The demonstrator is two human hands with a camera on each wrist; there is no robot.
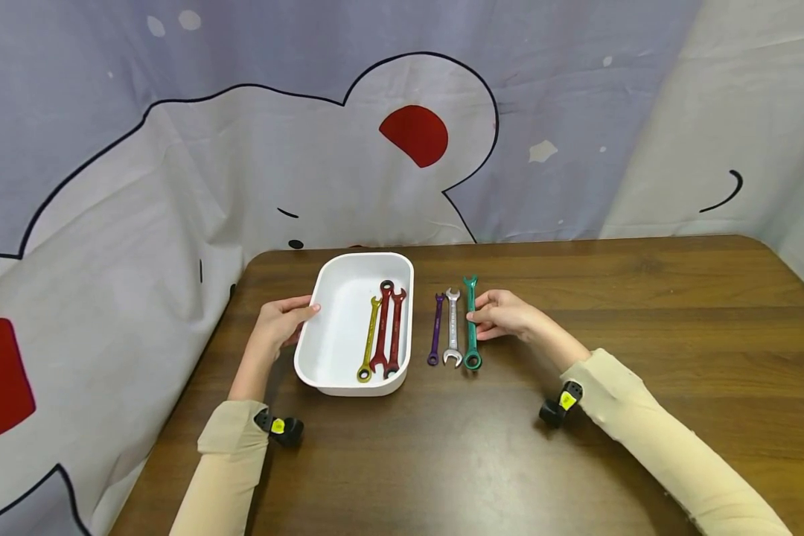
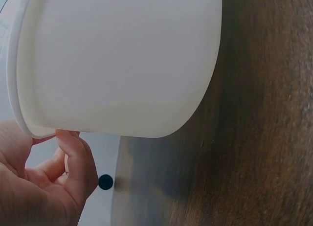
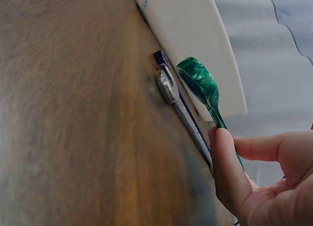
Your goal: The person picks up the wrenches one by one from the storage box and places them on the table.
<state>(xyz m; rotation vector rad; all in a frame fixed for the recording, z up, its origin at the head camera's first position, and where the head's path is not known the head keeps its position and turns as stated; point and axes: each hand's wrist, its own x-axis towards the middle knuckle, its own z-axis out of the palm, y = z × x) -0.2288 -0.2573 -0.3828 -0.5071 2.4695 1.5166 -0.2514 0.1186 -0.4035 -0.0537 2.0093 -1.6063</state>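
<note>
My left hand (image 1: pixel 281 324) grips the left rim of a white plastic tray (image 1: pixel 335 298), thumb over the edge and fingers beneath it. Inside, toward the right wall, lie a yellow wrench (image 1: pixel 370 339) and two red wrenches (image 1: pixel 383 327). Between thumb and fingers, my right hand (image 1: pixel 505 314) pinches a green wrench (image 1: pixel 472 327) at its middle. In the right wrist view its ring end (image 3: pixel 199 79) stands above the table. Just left of it on the wood lie a silver wrench (image 1: pixel 452 327) and a purple wrench (image 1: pixel 437 329), side by side.
The brown wooden table (image 1: pixel 509 447) carries everything. Behind its far edge hangs a printed curtain (image 1: pixel 275 171) with a cartoon figure. A small black camera sits on each wrist, at the cuffs of the beige sleeves (image 1: pixel 616 394).
</note>
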